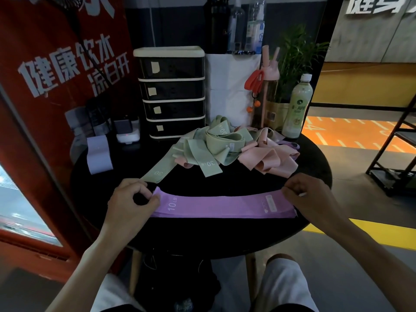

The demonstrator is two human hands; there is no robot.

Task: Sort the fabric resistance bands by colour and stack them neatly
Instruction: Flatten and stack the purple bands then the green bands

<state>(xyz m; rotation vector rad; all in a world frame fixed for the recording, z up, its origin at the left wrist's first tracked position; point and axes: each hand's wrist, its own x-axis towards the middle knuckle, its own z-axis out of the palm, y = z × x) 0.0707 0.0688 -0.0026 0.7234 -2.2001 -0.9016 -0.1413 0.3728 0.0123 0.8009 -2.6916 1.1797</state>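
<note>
Two hands work one item here: the flat purple fabric resistance band marked 10 LB [220, 204], laid lengthwise along the near edge of the round black worktop [236, 235]. The left hand [132, 199] pinches the band's left end between thumb and forefinger. The right hand [308, 194] pinches the right end, its grip closed on the fold — the fingertips are partly hidden behind the knuckles. Layered purple edges show under the band's lower margin, so we judge that it lies on a started purple stack.

We expect the band to be light, soft and limp; held at one point it would likely droop and twist. We therefore recommend taking hold at both end folds and keeping it lightly taut while aligning the edges. The woven surface should not slip in the grip.

Unsorted stock lies farther back — a tangle of sage-green fabric bands marked 30 LB [211, 149] at centre, touching a heap of pink fabric bands [270, 158] to its right. A pale lilac band [99, 154] lies apart at far left.
</note>
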